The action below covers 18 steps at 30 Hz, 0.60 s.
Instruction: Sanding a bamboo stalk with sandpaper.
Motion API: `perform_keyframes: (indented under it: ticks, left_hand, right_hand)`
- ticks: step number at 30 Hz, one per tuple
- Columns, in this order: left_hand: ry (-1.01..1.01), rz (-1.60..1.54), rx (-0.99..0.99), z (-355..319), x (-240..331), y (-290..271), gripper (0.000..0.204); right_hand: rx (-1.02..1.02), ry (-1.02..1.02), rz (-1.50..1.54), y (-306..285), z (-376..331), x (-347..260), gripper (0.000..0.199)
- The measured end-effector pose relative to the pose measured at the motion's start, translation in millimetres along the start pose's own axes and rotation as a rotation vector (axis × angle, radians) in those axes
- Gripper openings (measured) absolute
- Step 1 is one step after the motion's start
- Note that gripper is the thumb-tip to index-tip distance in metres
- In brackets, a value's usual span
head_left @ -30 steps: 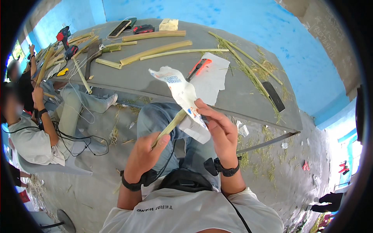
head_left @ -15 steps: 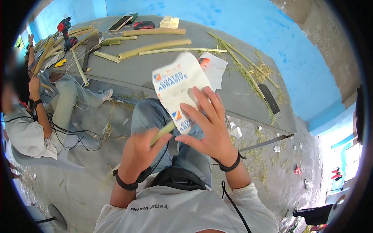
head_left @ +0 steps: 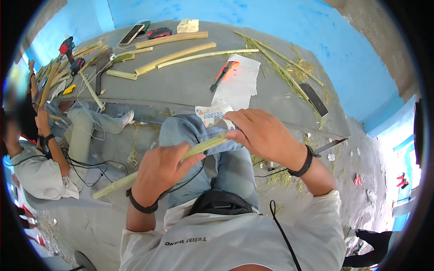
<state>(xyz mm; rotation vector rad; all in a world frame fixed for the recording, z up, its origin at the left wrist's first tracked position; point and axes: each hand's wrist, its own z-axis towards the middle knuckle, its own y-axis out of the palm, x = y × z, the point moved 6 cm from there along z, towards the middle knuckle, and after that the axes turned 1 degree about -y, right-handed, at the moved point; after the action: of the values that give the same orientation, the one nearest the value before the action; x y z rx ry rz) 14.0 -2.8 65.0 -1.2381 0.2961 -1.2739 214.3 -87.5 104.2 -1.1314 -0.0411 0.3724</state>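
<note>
My left hand (head_left: 162,168) is closed round a pale green bamboo strip (head_left: 116,185), held slanting over my lap. The strip rises to the right, toward my other hand. A sheet of sandpaper (head_left: 209,114), white on its printed back, is pinched in my right hand (head_left: 255,129) and bends over the strip's upper end. My fingers hide where the paper and bamboo meet. Beyond the sandpaper, on the table, an orange-and-black utility knife (head_left: 224,75) rests on a white sheet of paper (head_left: 244,83).
On the grey table (head_left: 176,86) lie bamboo pieces (head_left: 176,58), a phone (head_left: 132,35), a dark flat block (head_left: 313,100) and a red-and-black drill (head_left: 68,49). To the left sits another person (head_left: 43,174) holding bamboo. Shavings (head_left: 282,182) litter the floor.
My right hand has turned over and folded the sandpaper down to the bamboo's end. The sheet was spread flat before. The strip now shows along more of its length, and the knife is uncovered.
</note>
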Motion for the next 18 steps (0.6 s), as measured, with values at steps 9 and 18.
perform_keyframes:
  ticks: [9,18]
  left_hand:
    - [0.244,0.384,0.039,19.7,27.2,-36.6,0.024]
    - [0.113,0.142,0.510,10.0,41.0,-36.4,0.057]
  right_hand:
    - [-0.405,0.202,0.419,9.0,-13.8,-8.4,0.034]
    - [0.136,0.299,0.454,17.2,-46.2,-13.2,0.027]
